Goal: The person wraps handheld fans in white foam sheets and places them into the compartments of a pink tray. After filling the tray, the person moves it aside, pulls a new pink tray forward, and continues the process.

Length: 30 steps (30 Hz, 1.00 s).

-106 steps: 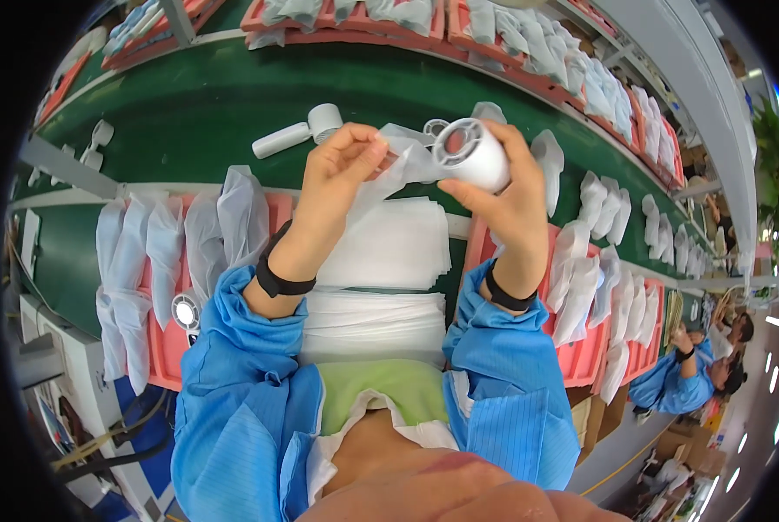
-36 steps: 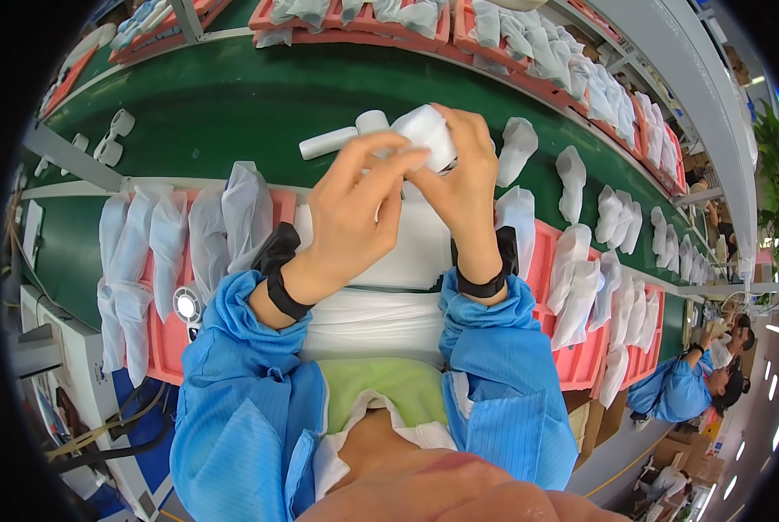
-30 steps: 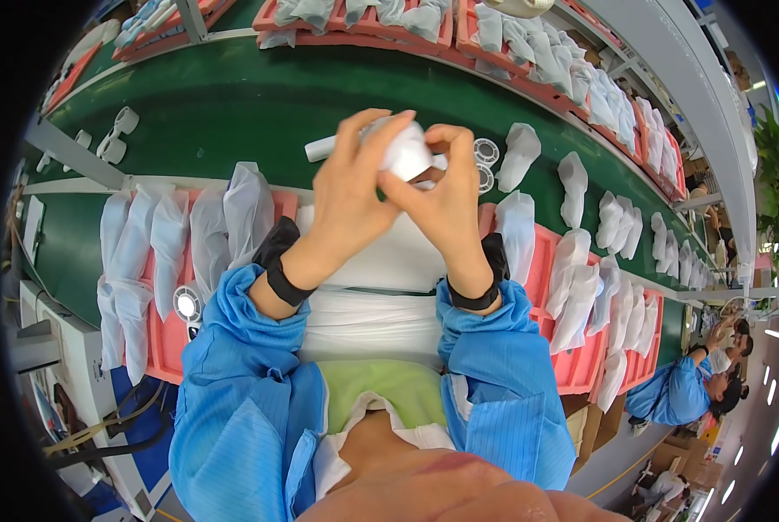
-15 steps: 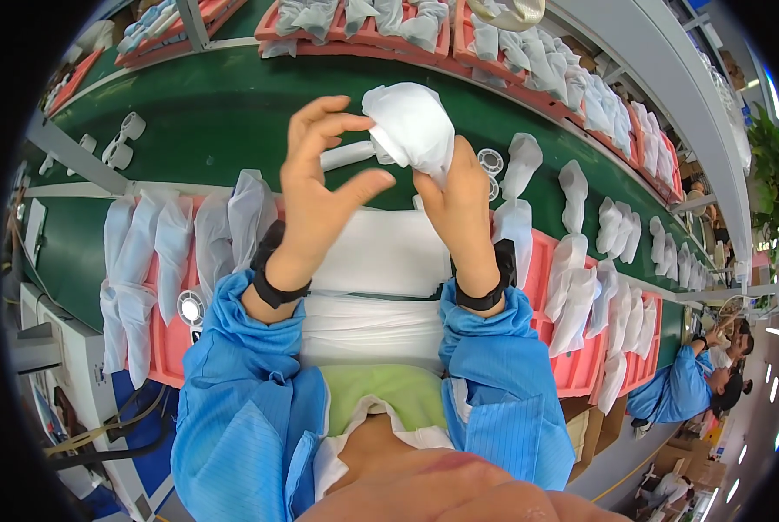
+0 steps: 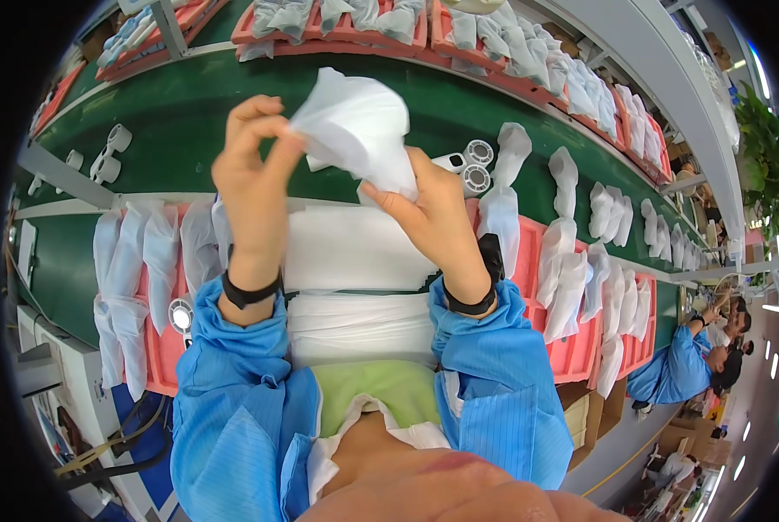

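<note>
Both hands have lifted the white bag (image 5: 359, 130) higher above the green belt (image 5: 172, 122) since half a second ago. It now looks crumpled and puffed, bulging around something inside. The left hand (image 5: 255, 165) pinches its upper left corner with fingertips pressed together, while the right hand (image 5: 429, 213) grips its lower edge from beneath, fingers closed on the film.

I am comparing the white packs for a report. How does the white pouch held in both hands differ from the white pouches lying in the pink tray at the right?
The held pouch is raised above the green belt, pinched by left hand and right hand, crumpled. The tray pouches lie untouched in rows, smoother. All are white.
</note>
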Each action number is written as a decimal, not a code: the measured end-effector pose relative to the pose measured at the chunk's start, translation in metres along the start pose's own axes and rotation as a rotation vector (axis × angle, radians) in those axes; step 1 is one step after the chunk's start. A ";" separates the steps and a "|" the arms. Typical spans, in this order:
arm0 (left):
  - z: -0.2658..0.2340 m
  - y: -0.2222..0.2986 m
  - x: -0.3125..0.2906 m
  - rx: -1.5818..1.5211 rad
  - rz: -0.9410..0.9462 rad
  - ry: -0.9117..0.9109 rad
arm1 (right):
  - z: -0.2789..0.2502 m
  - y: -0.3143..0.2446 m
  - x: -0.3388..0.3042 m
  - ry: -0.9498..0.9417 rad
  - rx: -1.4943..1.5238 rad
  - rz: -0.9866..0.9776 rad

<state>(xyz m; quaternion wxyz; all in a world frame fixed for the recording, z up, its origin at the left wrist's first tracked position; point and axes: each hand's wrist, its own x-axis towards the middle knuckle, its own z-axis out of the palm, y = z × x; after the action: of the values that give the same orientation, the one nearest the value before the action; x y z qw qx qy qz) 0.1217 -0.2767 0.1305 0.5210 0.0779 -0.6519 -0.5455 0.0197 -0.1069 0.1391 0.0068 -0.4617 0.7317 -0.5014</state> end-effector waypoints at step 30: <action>0.064 -0.116 -0.120 0.333 -0.106 -0.970 | -0.132 0.207 0.082 -0.663 -0.637 0.735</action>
<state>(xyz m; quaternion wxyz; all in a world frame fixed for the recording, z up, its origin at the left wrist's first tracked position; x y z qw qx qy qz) 0.0719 -0.2012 -0.0241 0.1107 -0.0694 -0.8917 -0.4334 -0.2276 -0.0520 0.0887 0.2695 -0.2892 0.9172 -0.0504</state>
